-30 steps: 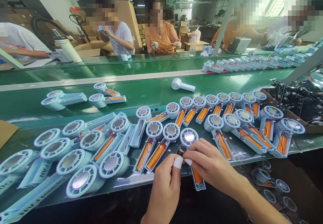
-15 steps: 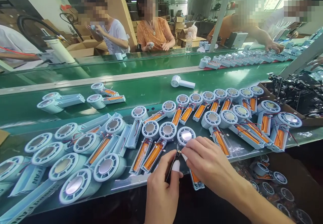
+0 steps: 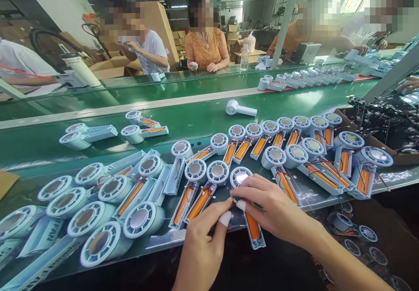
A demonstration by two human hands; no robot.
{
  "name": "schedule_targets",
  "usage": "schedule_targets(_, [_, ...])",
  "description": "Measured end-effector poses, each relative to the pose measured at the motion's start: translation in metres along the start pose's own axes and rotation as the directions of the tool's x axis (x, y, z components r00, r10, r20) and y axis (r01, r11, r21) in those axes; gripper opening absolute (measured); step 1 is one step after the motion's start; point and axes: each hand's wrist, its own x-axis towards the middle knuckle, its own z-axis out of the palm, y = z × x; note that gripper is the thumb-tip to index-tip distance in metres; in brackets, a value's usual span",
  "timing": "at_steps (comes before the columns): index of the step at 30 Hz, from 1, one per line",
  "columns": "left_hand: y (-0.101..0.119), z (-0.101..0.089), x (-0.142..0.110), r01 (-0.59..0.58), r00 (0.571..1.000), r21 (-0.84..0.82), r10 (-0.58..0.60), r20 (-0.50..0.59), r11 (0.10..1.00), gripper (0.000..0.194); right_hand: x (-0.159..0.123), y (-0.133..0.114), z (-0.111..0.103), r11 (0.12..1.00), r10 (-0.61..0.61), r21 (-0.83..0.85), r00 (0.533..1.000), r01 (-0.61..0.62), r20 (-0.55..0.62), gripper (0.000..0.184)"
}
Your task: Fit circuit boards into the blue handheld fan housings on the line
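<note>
Front fan (image 3: 240, 176): orange battery (image 3: 253, 232) exposed, handle over tabletop (image 3: 170, 238) edge
Left hand (image 3: 204, 234): beside front fan, fingertips bunched, cannot tell if gripping
Circuit board (image 3: 257, 205): above front fan's handle, pinched in right hand (image 3: 265, 199), mostly hidden

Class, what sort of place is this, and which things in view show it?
Probably a factory assembly line: many similar, unfinished fans with orange parts exposed, a long green belt, and several people along its far side.

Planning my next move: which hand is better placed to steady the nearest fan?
Probably the right hand: it covers part of the nearest fan, while the left hand is left of it.
</note>
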Motion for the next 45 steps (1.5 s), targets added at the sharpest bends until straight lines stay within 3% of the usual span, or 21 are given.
schedule_targets(4, [-0.001,-0.003,0.003,0.040,0.998,-0.037,-0.039,0.047,0.998,0.028,0.002,0.005,0.000,0.998,-0.036,0.048,0.999,0.035,0.004,0.019])
schedule_targets(10, [-0.011,0.003,-0.003,0.106,0.992,0.022,-0.107,0.064,0.994,0.041,-0.007,-0.001,-0.023,0.986,0.119,0.126,0.990,-0.110,-0.072,0.020])
schedule_targets(13, [-0.014,0.005,-0.008,0.136,0.990,0.064,-0.138,0.020,0.989,0.046,-0.025,-0.001,-0.031,0.975,0.220,0.042,0.970,-0.216,-0.103,0.024])
schedule_targets(18, [-0.010,0.007,-0.012,0.049,0.995,0.218,-0.066,0.075,0.975,0.048,-0.052,0.004,-0.018,0.952,0.294,-0.095,0.956,-0.291,0.014,0.028])
schedule_targets(22, [-0.008,0.012,-0.014,-0.079,0.996,0.399,0.056,0.069,0.913,0.053,-0.047,0.003,-0.011,0.959,0.278,-0.014,0.953,-0.282,-0.117,0.022])
schedule_targets(25, [-0.010,0.017,-0.019,-0.154,0.987,0.536,0.102,0.125,0.830,0.060,-0.033,-0.004,-0.006,0.951,0.303,0.149,0.909,-0.270,-0.287,0.018])
schedule_targets(27, [-0.012,0.019,-0.022,-0.175,0.984,0.587,0.120,0.132,0.791,0.064,-0.022,-0.009,0.003,0.887,0.399,0.372,0.859,-0.273,-0.322,0.017])
schedule_targets(31, [-0.015,0.018,-0.023,-0.159,0.987,0.531,0.114,0.117,0.832,0.064,-0.009,-0.016,0.022,0.622,0.587,0.733,0.784,-0.276,-0.202,0.030])
schedule_targets(33, [-0.015,0.016,-0.022,-0.156,0.986,0.468,0.112,0.121,0.870,0.062,-0.010,-0.017,0.027,0.551,0.603,0.782,0.786,-0.292,-0.132,0.032])
schedule_targets(36, [-0.014,0.012,-0.019,-0.137,0.988,0.388,0.095,0.126,0.911,0.060,-0.015,-0.014,0.029,0.513,0.573,0.802,0.817,-0.306,-0.054,0.028])
schedule_targets(39, [-0.012,0.011,-0.017,-0.110,0.991,0.317,0.079,0.108,0.942,0.058,-0.019,-0.011,0.028,0.537,0.537,0.787,0.843,-0.303,-0.042,0.021])
schedule_targets(45, [-0.014,0.016,-0.017,0.040,0.999,0.209,-0.033,-0.038,0.977,0.045,-0.014,-0.014,0.019,0.763,0.408,0.572,0.910,-0.301,-0.067,0.014])
